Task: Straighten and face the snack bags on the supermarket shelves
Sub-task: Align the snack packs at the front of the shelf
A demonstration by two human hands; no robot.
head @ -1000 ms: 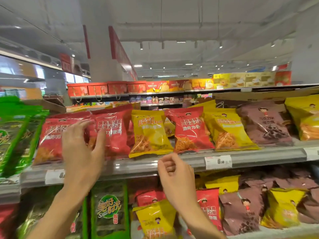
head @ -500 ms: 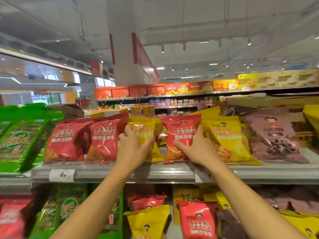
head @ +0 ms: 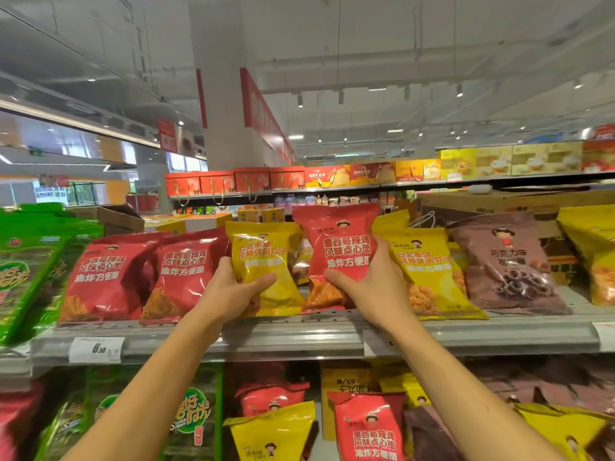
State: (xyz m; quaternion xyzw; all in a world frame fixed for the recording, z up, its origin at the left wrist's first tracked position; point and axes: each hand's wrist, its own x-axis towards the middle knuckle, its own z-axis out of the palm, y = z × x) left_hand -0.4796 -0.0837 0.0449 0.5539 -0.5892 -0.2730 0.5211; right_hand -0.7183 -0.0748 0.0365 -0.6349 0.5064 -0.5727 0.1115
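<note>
Snack bags stand in a row on the upper shelf [head: 299, 337]. My left hand [head: 233, 291] grips the lower part of a yellow bag [head: 263, 257] at the middle of the shelf. My right hand [head: 372, 287] grips a red bag [head: 339, 247] right beside it, and this bag stands higher than its neighbours with its front facing me. Two more red bags [head: 106, 277] lean at the left. Another yellow bag [head: 429, 271] and a brown bag [head: 509, 264] lie at the right.
Green snack packs [head: 30, 267] hang at the far left. A lower shelf holds red, yellow, green and brown bags [head: 366, 427]. A price tag [head: 96, 349] sits on the shelf rail. Cardboard boxes [head: 499, 201] stand behind the bags, and gift boxes line a far shelf.
Both hands came up from the shelf rail and took hold of the yellow and red bags. The red bag has since risen and turned more upright.
</note>
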